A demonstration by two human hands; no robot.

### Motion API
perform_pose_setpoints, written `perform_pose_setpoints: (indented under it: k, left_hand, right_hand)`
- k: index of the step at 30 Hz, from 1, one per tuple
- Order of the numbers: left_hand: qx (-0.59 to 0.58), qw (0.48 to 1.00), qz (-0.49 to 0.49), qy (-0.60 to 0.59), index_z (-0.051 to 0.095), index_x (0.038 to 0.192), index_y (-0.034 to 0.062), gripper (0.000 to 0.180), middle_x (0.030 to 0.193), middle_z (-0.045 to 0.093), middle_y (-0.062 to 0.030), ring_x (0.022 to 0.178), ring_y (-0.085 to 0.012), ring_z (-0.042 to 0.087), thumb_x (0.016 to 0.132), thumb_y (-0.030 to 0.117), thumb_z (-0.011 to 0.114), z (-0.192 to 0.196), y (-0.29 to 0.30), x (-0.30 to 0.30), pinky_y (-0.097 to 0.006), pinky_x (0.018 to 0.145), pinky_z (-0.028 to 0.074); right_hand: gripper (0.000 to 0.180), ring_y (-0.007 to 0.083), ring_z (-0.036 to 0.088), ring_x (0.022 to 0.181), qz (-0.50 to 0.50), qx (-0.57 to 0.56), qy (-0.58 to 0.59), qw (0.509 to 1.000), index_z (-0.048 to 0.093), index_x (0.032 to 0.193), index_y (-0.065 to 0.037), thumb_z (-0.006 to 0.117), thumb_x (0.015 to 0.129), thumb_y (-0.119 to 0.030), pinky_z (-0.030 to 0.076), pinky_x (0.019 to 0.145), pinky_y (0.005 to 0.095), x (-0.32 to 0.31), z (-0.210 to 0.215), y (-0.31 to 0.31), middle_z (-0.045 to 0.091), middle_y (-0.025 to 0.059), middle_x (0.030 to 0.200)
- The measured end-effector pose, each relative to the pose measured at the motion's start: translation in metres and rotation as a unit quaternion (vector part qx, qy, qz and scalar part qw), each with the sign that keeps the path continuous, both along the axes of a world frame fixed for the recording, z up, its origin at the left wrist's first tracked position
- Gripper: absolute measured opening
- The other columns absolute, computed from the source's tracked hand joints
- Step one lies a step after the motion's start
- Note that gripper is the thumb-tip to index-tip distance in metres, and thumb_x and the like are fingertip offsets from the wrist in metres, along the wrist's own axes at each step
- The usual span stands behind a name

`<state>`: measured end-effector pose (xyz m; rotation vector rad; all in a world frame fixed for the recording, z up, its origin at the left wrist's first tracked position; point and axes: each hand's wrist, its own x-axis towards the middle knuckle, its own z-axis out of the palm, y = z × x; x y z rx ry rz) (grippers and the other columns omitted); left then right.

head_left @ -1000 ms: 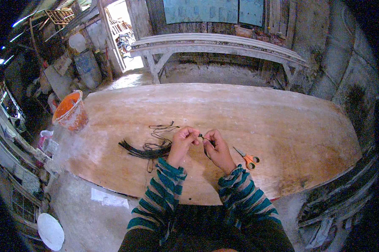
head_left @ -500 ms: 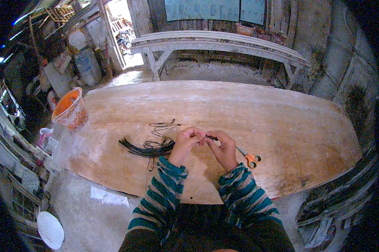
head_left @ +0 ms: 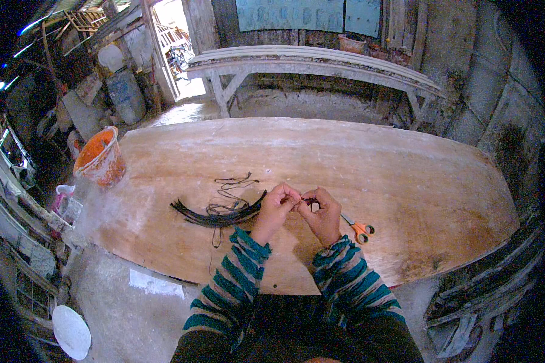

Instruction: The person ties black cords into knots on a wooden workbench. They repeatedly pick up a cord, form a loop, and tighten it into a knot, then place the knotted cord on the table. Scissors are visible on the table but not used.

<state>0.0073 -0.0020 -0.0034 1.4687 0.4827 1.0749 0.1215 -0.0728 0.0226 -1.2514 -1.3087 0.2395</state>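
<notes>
Over the middle of the wooden table, my left hand [head_left: 277, 209] and my right hand [head_left: 322, 216] meet fingertip to fingertip. Both are pinched on a short dark piece of black cord [head_left: 307, 200], which the fingers mostly cover. A small gap shows between my right thumb and forefinger. Just left of my left hand lies a curved bundle of black cords [head_left: 215, 218]; its right end reaches close to that hand. Thin loose black string [head_left: 229, 187] loops behind and across the bundle. Scissors with orange handles [head_left: 362, 232] lie just right of my right hand.
The plywood table [head_left: 405, 181] spreads wide with curved-looking edges. An orange bucket [head_left: 100, 163], smeared white, stands at its far left corner. Beyond the table is a long whitish bench [head_left: 308, 60]. A white round lid-like disc [head_left: 71, 331] is at the lower left.
My left fingers have shifted slightly right, and more of the bundle's right end shows beside them. My right thumb and forefinger have changed their hold, with a gap now visible between them.
</notes>
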Motion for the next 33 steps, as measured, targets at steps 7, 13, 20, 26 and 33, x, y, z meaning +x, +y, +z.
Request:
perform_pose_setpoints:
  k: [7,13,20,26,33]
  left_hand:
    - [0.019,0.999,0.021,0.029,0.051,0.084,0.0038,0.008,0.079,0.058,-0.0035,0.073,-0.0092,0.053,0.083,0.010,0.055,0.006,-0.007,0.002,-0.023,0.065,0.044]
    - [0.010,0.998,0.059,0.014,0.051,0.084,0.0045,0.011,0.079,0.058,-0.0035,0.073,-0.0099,0.054,0.084,0.014,0.055,-0.001,-0.002,0.001,-0.023,0.065,0.045]
    - [-0.101,0.992,0.011,-0.075,0.049,0.085,0.0069,0.014,0.077,0.055,-0.0020,0.072,-0.0106,0.055,0.083,0.019,0.056,0.005,0.007,-0.009,-0.023,0.063,0.046]
    - [-0.095,0.994,-0.002,-0.055,0.052,0.094,0.0051,0.018,0.077,0.055,-0.0014,0.070,-0.0088,0.054,0.081,0.016,0.058,0.018,0.000,-0.008,-0.022,0.062,0.045]
    - [-0.052,0.998,-0.012,0.046,0.057,0.090,0.0038,0.015,0.080,0.061,-0.0045,0.067,-0.0083,0.053,0.078,0.012,0.062,0.012,0.004,-0.009,-0.021,0.062,0.044]
  right_hand:
    - [0.008,0.0118,0.056,0.061,-0.006,0.045,-0.062,0.997,0.058,0.075,0.001,0.062,0.069,-0.002,0.044,0.055,0.0222,0.005,-0.002,0.002,0.057,0.0069,0.069]
    - [0.006,0.0057,0.051,0.061,0.038,-0.033,0.035,0.998,0.060,0.079,0.000,0.060,0.074,-0.004,0.041,0.054,0.0189,0.003,-0.004,0.001,0.059,0.0031,0.073]
    - [0.008,0.0057,0.050,0.063,0.104,-0.063,0.104,0.987,0.057,0.087,-0.001,0.056,0.081,-0.006,0.040,0.055,0.0199,0.004,-0.008,0.007,0.056,0.0010,0.072]
    - [0.007,0.0039,0.045,0.059,0.120,-0.060,0.112,0.985,0.054,0.087,-0.002,0.053,0.084,-0.008,0.036,0.051,0.0189,0.001,-0.009,0.009,0.052,-0.0015,0.069]
    - [0.009,0.0037,0.043,0.056,0.135,-0.119,0.120,0.976,0.056,0.088,-0.003,0.049,0.085,-0.010,0.034,0.050,0.0181,-0.002,-0.007,0.006,0.051,-0.0024,0.066]
